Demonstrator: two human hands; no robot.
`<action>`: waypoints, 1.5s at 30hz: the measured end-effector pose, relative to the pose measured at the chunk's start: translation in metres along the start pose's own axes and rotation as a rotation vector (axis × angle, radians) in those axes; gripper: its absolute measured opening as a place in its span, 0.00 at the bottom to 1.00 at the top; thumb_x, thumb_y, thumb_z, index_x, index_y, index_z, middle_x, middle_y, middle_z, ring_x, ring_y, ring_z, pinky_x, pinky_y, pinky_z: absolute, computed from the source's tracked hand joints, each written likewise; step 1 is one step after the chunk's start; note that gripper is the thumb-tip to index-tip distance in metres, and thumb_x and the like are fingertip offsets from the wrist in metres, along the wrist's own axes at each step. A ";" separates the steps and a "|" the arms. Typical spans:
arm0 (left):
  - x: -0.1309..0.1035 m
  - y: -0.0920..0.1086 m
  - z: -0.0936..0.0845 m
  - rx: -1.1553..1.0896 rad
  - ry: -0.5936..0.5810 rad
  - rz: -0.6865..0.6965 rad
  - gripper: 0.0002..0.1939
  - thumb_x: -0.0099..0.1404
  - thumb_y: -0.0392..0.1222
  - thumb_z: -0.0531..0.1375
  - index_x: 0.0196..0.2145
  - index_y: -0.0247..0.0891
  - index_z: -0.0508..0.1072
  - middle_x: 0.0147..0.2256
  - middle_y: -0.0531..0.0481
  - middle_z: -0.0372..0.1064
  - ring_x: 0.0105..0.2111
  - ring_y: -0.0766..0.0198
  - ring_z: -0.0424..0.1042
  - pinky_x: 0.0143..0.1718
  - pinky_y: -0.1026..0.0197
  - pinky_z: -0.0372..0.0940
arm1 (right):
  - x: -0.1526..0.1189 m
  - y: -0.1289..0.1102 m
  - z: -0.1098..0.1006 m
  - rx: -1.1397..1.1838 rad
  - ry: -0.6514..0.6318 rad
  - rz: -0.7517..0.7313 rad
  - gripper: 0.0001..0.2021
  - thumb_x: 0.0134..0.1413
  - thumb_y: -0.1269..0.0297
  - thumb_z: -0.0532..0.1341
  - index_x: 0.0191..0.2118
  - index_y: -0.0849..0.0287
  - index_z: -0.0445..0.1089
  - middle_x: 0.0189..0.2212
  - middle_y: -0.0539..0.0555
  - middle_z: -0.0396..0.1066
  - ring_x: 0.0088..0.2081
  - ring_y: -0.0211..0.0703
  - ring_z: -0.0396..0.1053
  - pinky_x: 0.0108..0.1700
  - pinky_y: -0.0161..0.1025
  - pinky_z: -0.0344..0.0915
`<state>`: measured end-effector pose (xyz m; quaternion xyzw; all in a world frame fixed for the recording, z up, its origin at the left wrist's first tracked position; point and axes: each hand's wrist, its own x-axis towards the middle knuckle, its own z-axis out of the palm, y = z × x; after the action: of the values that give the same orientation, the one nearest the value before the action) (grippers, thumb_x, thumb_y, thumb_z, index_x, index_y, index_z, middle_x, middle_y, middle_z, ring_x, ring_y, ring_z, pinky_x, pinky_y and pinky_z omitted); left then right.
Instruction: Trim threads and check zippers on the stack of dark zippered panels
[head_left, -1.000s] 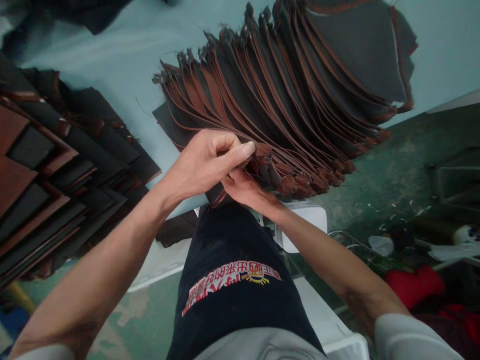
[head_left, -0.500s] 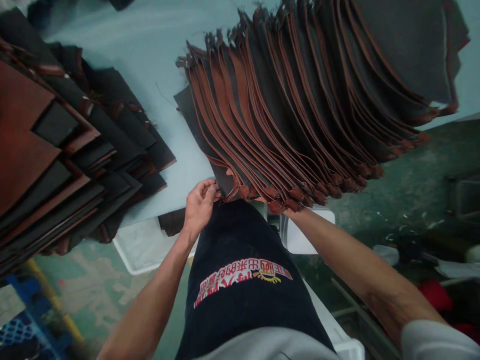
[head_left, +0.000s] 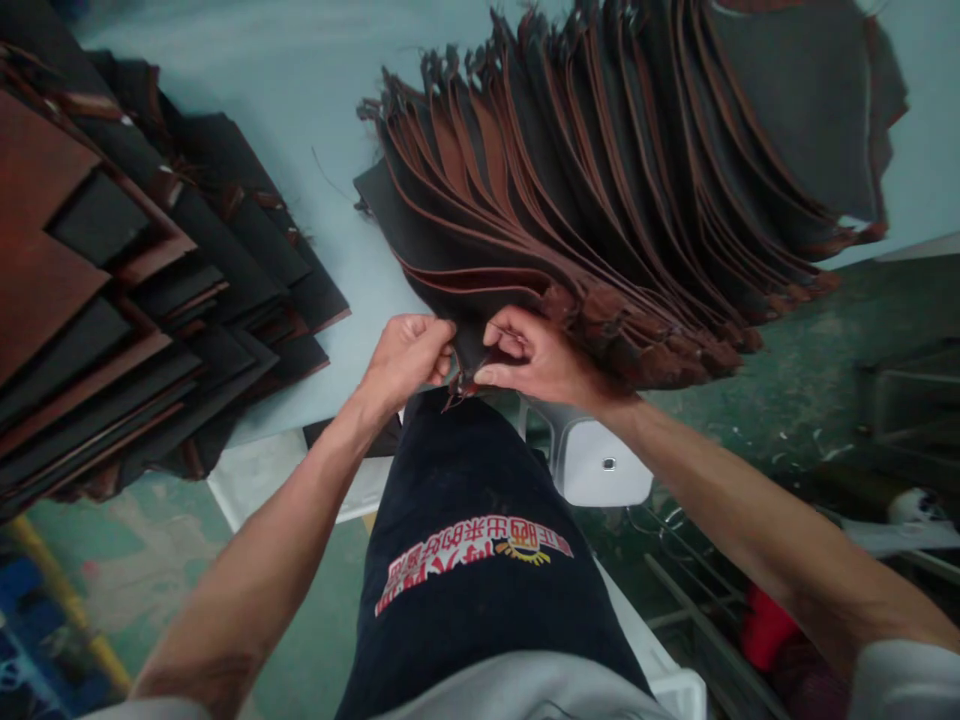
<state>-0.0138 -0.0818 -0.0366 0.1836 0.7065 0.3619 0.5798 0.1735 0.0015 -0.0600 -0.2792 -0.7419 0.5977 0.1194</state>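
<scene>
A long row of leather-like pieces (head_left: 570,190), dark on one face and reddish brown on the other, leans in overlapping layers on the table. The near corner of the leftmost dark piece (head_left: 471,340) lies between my two hands, with loose threads hanging from its tip. My left hand (head_left: 409,358) is closed in a pinch on this corner's left edge. On the right edge, my right hand (head_left: 544,360) has thumb and bent fingers around the piece, its back against the brown ends of the layers. My exact fingertip contact is partly hidden.
Another pile of dark and brown pieces (head_left: 225,260) covers the table's left side. The light blue table (head_left: 330,230) ends close to my dark apron (head_left: 480,480). Below stand a white stool-like object (head_left: 604,465) and a white bin (head_left: 240,480); racks (head_left: 915,400) are at right.
My right hand has come out from behind the row to the front piece's corner. The near ends of the front layers have shifted right and spread apart. My left hand has risen slightly.
</scene>
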 end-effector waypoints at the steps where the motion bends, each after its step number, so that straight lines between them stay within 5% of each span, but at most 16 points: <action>1: 0.002 0.009 -0.001 0.023 0.004 0.005 0.18 0.60 0.40 0.63 0.14 0.39 0.68 0.11 0.54 0.63 0.11 0.72 0.59 0.14 0.69 0.55 | -0.002 -0.005 -0.005 -0.026 -0.006 -0.024 0.24 0.48 0.50 0.77 0.41 0.54 0.66 0.31 0.45 0.67 0.32 0.37 0.66 0.34 0.35 0.66; 4: 0.008 0.027 0.001 -0.015 -0.012 -0.004 0.19 0.62 0.39 0.61 0.14 0.40 0.67 0.11 0.54 0.61 0.10 0.71 0.57 0.13 0.68 0.53 | -0.008 -0.014 -0.011 -0.157 0.013 -0.075 0.29 0.39 0.52 0.81 0.42 0.54 0.67 0.35 0.50 0.73 0.36 0.44 0.72 0.40 0.41 0.70; 9: 0.014 0.037 0.005 -0.023 -0.048 0.004 0.20 0.66 0.42 0.59 0.16 0.40 0.68 0.13 0.52 0.65 0.12 0.69 0.60 0.15 0.65 0.54 | -0.010 -0.009 -0.008 -0.144 0.188 -0.108 0.11 0.58 0.67 0.67 0.45 0.53 0.67 0.36 0.49 0.76 0.34 0.41 0.73 0.39 0.38 0.70; 15: -0.003 0.016 -0.010 0.317 0.242 0.516 0.22 0.76 0.51 0.54 0.25 0.40 0.72 0.22 0.52 0.70 0.23 0.65 0.68 0.29 0.61 0.63 | -0.010 -0.012 -0.027 -0.138 -0.047 -0.121 0.09 0.54 0.71 0.67 0.40 0.54 0.69 0.35 0.48 0.76 0.32 0.38 0.71 0.36 0.36 0.68; 19: -0.015 -0.005 -0.014 0.537 0.290 0.851 0.12 0.76 0.44 0.55 0.34 0.41 0.73 0.34 0.48 0.77 0.36 0.60 0.75 0.42 0.56 0.69 | -0.011 -0.012 -0.030 -0.157 -0.028 -0.092 0.08 0.56 0.67 0.68 0.39 0.53 0.70 0.34 0.49 0.76 0.30 0.39 0.69 0.35 0.36 0.68; 23: -0.019 -0.016 -0.009 0.638 0.388 1.025 0.04 0.74 0.39 0.59 0.44 0.42 0.73 0.43 0.44 0.78 0.46 0.56 0.77 0.50 0.52 0.71 | -0.010 -0.012 -0.028 -0.128 -0.020 -0.114 0.08 0.55 0.68 0.69 0.39 0.53 0.70 0.32 0.47 0.75 0.29 0.38 0.68 0.34 0.36 0.68; 45: -0.012 -0.005 0.006 0.766 0.412 1.098 0.08 0.68 0.39 0.60 0.45 0.43 0.71 0.44 0.43 0.76 0.43 0.51 0.73 0.46 0.47 0.66 | -0.007 -0.023 -0.026 -0.034 0.092 0.001 0.09 0.55 0.67 0.69 0.37 0.53 0.67 0.27 0.43 0.63 0.25 0.35 0.56 0.29 0.34 0.59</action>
<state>-0.0043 -0.0916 -0.0325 0.6332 0.6848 0.3554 0.0619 0.1862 0.0154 -0.0303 -0.3088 -0.7454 0.5718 0.1482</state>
